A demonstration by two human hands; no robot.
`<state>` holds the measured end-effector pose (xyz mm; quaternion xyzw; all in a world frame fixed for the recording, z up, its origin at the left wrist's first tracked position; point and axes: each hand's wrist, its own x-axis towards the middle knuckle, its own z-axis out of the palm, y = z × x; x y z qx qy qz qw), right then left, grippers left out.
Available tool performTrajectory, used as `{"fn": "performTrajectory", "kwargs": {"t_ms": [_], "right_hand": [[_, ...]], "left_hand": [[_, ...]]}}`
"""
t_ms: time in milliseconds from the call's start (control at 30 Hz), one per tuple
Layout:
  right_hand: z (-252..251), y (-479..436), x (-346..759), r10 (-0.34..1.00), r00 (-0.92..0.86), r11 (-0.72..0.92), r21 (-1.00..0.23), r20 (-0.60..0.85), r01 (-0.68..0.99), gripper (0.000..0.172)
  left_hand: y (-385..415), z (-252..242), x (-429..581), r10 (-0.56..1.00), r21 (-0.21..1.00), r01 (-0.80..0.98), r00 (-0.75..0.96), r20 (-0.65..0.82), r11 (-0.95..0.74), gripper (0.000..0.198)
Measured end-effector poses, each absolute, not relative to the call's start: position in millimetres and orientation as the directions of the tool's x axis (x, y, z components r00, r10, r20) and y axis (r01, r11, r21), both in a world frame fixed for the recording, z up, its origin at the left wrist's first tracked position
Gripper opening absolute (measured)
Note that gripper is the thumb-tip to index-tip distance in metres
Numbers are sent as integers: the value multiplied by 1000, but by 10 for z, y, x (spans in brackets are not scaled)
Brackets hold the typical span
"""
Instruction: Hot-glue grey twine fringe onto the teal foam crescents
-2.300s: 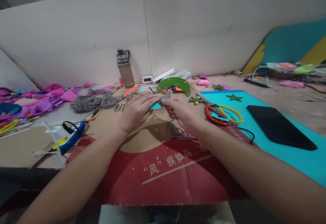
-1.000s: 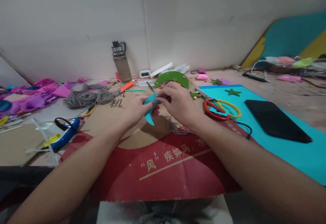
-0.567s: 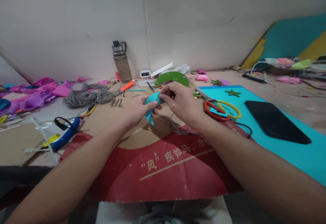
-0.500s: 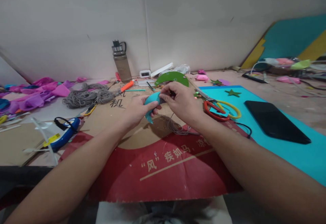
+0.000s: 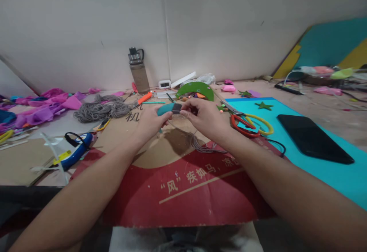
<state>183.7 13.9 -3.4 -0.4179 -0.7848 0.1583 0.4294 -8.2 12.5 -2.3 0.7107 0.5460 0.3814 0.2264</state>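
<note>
On my feed, L hand (image 5: 153,124) is gripping the blue crescent (image 5: 165,109), fingers closed on it, held up over the cardboard (image 5: 186,206). R hand (image 5: 205,116) has thumb + fingers pinched on the gray wrap (image 5: 176,108) at its R end. I see cord (image 5: 200,146) coiled loosely below. Scissors (image 5: 246,134) + phone (image 5: 315,139) lie off to R.

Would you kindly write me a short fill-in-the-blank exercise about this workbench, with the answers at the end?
The blue end of the held piece lies in the person's ____ hand.
The scissors have one red handle and one ____ handle.
The black phone lies to the ____ of the scissors.
The star on the blue sheet is ____ in color.
Missing words: left; yellow; right; green.
</note>
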Motion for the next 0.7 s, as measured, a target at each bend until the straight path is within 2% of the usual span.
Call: {"fn": "performTrajectory", "kwargs": {"t_ms": [100, 167, 233, 300, 367, 467, 533, 600, 633, 700], "right_hand": [[-9, 143, 1856, 827, -344, 560, -591, 445, 581, 14], [8, 126, 1853, 816, -407, 578, -591, 410, 563, 16], [20, 88, 1837, 792, -483, 603, -604, 373, 521, 17], [23, 41, 1818, 771, -555, 611, -609, 313, 505, 18], [21, 6, 1814, 741, -632, 618, -599, 226, 510, 19], [36, 15, 1864, 688, -722, 615, -587, 74, 526, 28], [59, 79, 1941, 757, -649, 559, -590, 76, 583, 44], [63, 195, 2042, 878, -438, 459, -590, 190, 664, 55], [45, 268, 2094, 910, -320, 414, -585, 262, 697, 56], [-46, 429, 2184, 920, -146, 331, -521, 364, 787, 46]], "left_hand": [[189, -33, -153, 937, 728, 621, 29, 347, -289, 17], [245, -47, -199, 930, 771, 572, -36, 365, -280, 13], [306, -70, -236, 941, 860, 436, -76, 330, -266, 11], [359, -96, -256, 963, 945, 218, -61, 263, -245, 13], [392, -112, -262, 975, 975, 41, -33, 219, -218, 14], [399, -107, -260, 980, 978, -72, -44, 192, -194, 17], [389, -87, -259, 980, 976, -92, -67, 189, -195, 17], [374, -61, -257, 978, 972, -124, -82, 189, -199, 18], [366, -47, -256, 978, 969, -145, -86, 190, -201, 18], [349, -23, -251, 978, 962, -181, -83, 191, -204, 19]]}}
